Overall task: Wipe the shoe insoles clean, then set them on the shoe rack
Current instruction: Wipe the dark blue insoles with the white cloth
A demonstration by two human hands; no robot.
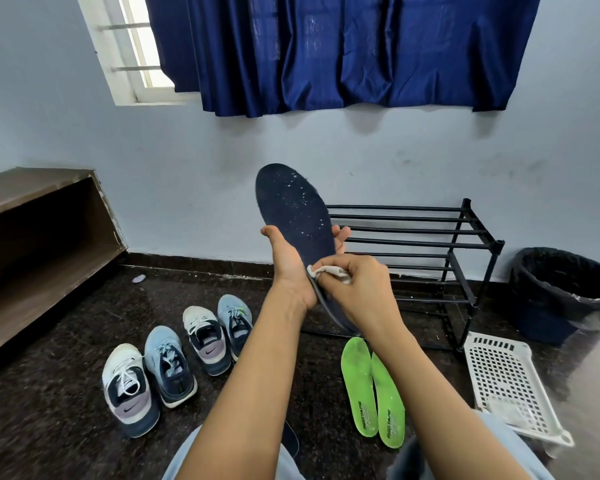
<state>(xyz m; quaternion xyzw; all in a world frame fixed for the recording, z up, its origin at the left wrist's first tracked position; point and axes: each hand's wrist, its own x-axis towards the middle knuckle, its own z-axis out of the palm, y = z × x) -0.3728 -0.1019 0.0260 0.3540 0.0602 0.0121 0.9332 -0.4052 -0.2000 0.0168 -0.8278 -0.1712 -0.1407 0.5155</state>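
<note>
Navy insole (293, 209) gripped mid-length by left hand (288, 268); cloth (326, 270) pinched by right hand (359, 280). Judged light, bendy; best held mid-arch.

White-flecked navy insole (293, 209), upright, toe up

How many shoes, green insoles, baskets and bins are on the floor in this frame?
Shoes: 4
Green insoles: 2
White basket: 1
Black bin: 1
Total: 8
</note>
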